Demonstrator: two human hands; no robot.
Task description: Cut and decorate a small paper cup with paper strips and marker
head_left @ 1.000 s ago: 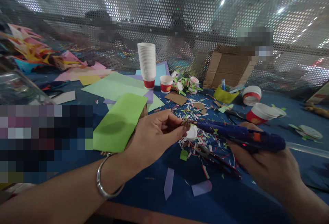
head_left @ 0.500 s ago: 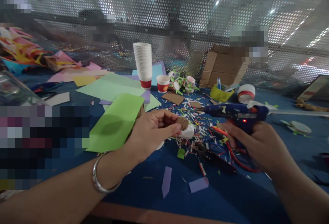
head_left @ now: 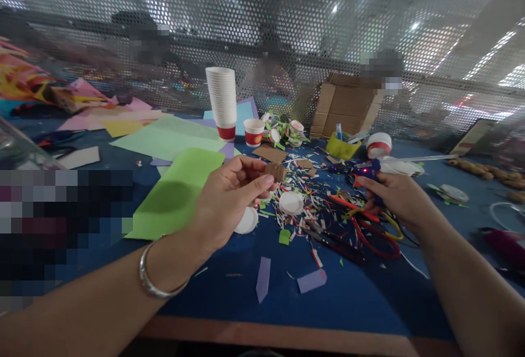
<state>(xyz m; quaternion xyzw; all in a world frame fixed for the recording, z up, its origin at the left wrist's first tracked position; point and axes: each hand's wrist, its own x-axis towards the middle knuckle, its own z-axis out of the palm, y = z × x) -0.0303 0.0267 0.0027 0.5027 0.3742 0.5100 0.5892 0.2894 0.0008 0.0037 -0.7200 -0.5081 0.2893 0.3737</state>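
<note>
My left hand (head_left: 229, 193), with a silver bangle at the wrist, pinches a small brown cardboard piece (head_left: 276, 172) between thumb and fingers above the table. In my right hand (head_left: 389, 195) is a dark blue hot glue gun (head_left: 367, 169), its red light lit, its nozzle toward the left and a long glue stick out of its back. Two white paper discs (head_left: 291, 203) lie below and beside my left hand, one partly behind it. Scissors with red handles (head_left: 375, 242) lie on the table under my right hand, among the paper scraps (head_left: 301, 226).
A tall stack of paper cups (head_left: 222, 100) and a single cup (head_left: 254, 132) stand at the back. Green paper (head_left: 172, 195) lies left. Small paper-cup figures (head_left: 287, 130), a yellow holder (head_left: 343, 148) and a cardboard sheet (head_left: 344, 105) are behind. Two purple slips (head_left: 263, 279) lie in front.
My right hand has moved the glue gun away, farther back on the table. My left hand has raised the cardboard piece slightly and turned its flat face into view.
</note>
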